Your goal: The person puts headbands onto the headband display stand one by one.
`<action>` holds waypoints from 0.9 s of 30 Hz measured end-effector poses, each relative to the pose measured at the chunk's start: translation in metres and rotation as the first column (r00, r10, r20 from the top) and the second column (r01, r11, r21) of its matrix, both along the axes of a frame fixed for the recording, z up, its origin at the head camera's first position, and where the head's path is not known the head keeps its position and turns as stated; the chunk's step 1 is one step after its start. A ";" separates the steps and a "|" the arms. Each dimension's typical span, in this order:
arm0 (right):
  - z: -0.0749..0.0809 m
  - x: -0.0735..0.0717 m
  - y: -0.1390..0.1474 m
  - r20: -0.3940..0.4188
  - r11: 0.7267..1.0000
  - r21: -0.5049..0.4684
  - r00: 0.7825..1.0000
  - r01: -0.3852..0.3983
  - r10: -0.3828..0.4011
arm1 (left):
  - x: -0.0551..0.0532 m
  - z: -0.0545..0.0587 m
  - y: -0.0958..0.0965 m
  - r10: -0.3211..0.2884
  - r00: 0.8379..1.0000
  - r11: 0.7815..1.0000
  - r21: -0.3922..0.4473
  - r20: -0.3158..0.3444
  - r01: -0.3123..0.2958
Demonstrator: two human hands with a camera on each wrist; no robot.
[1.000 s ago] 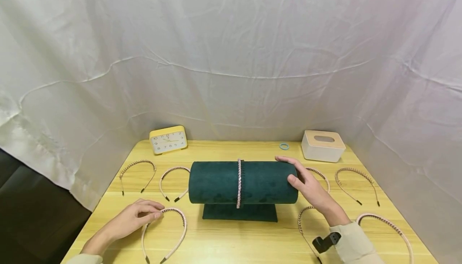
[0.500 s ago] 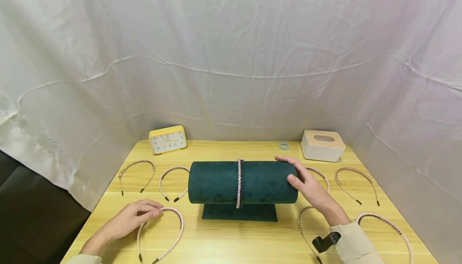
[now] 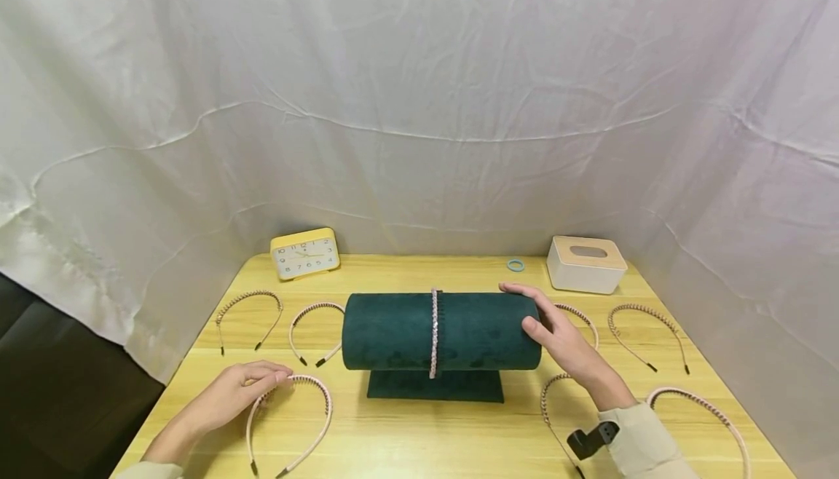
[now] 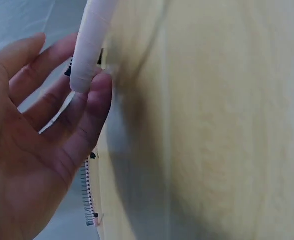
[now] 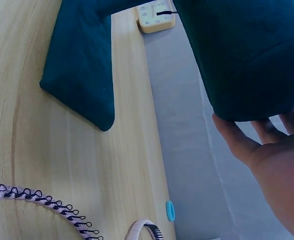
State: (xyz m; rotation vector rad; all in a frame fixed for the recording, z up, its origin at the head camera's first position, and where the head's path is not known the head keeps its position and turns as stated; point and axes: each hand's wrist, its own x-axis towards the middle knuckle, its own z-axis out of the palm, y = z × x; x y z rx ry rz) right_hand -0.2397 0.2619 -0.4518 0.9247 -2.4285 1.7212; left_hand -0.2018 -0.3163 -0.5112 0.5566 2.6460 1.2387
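My left hand touches a pale pink headband at the upper left of its arch. In the left wrist view its fingers lie loosely bent behind that headband, with the thumb apart from it. A dark green velvet roll on a flat-based stand fills the middle, and another pink headband wraps around it. My right hand rests over the roll's right end, thumb at the front and fingers reaching over the top. The far fingertips are partly hidden behind the roll.
Several headbands lie on the wooden table, including a braided one at left and another at right. A yellow clock, a blue ring and a tissue box stand or lie along the back. A pale curtain encloses the table.
The headband by the left hand has shifted a little left, mostly in the first half second. The left fingers have drawn slightly left. The right hand and the roll stay put.
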 end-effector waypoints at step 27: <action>0.000 0.000 0.000 0.020 1.000 -0.014 1.000 -0.009 0.009 | -0.005 0.004 0.006 0.021 0.983 1.000 -0.011 0.183 -0.020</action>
